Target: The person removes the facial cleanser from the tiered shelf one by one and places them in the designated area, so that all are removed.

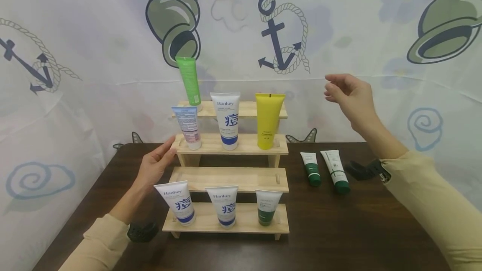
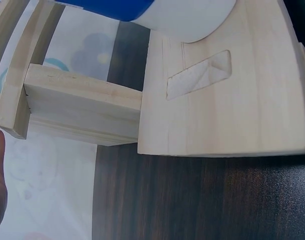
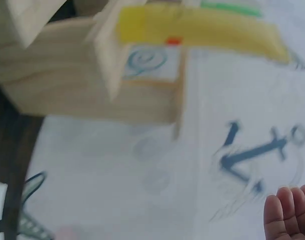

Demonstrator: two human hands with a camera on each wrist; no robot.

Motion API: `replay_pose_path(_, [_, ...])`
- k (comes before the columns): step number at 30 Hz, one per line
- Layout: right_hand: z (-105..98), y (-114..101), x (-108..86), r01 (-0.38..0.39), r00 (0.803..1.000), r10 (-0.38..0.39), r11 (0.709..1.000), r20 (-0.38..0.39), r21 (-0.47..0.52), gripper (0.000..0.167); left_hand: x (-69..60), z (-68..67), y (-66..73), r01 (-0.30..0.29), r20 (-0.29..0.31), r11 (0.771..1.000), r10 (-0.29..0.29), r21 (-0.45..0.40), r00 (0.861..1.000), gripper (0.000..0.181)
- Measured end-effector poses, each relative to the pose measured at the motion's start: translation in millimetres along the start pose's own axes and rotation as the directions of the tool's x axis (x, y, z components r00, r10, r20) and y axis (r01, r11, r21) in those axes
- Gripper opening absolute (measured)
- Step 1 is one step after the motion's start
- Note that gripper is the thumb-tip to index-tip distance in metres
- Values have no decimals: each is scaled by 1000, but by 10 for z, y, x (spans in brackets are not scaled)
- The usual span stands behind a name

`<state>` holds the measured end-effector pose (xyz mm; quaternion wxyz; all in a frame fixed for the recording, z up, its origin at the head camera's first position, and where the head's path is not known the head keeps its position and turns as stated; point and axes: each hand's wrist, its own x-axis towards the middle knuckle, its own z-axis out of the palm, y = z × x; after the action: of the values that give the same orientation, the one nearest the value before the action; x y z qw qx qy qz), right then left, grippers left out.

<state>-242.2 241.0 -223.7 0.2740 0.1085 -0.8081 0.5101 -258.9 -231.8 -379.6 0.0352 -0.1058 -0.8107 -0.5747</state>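
At the left end of a stepped wooden rack (image 1: 226, 175), my left hand (image 1: 155, 165) touches the side of the second tier from the top, fingers extended. Closest to it is a blue-and-pink tube (image 1: 188, 126) on that tier. A white tube with blue lettering (image 1: 227, 120) and a yellow tube (image 1: 269, 120) share the same tier. My right hand (image 1: 352, 95) is raised in the air right of the rack, its fingers loosely bent with nothing between them. In the right wrist view, only the fingers (image 3: 290, 212) show, apart from the yellow tube.
A green tube (image 1: 189, 80) leans on the top tier. Two white-and-blue tubes (image 1: 180, 204) and a white-and-green tube (image 1: 267, 206) stand on the lowest tier. Two more white-and-green tubes (image 1: 336, 170) lie on the dark table (image 1: 339, 229). Behind hangs a patterned cloth (image 1: 233, 62).
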Motion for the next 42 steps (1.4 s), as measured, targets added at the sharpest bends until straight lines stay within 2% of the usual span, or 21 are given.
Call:
replay_pose_path(8, [345,-528,142,54,998,-57,991,23,125,25,-6,-4,-10,-4,-8,1000,4,6,1000,60])
replay_pose_path(16, [721,-861,227,79,991,-98,979,96,185,27,-6,13,19,-7,-3,1000,7,-16,1000,60])
replay_pose_path(22, [1025,-1008,304,43,984,-82,973,161,227,28,-1,8,8,-17,-6,999,17,-28,1000,60])
replay_pose_path(27, [1271,-1114,367,-24,972,-44,958,230,285,29,10,11,-13,-20,-14,999,19,-47,1000,61])
replay_pose_path(30, [1419,-1179,411,-59,964,-13,964,267,261,31,10,9,-16,-18,-17,999,18,-48,1000,61])
replay_pose_path(35, [1629,-1261,498,-88,945,35,985,325,150,34,3,7,-2,-21,-18,998,20,-59,1000,60])
replay_pose_path(42, [1844,-1318,586,-145,928,107,986,358,81,37,-14,14,14,-19,-11,997,18,-73,1000,58])
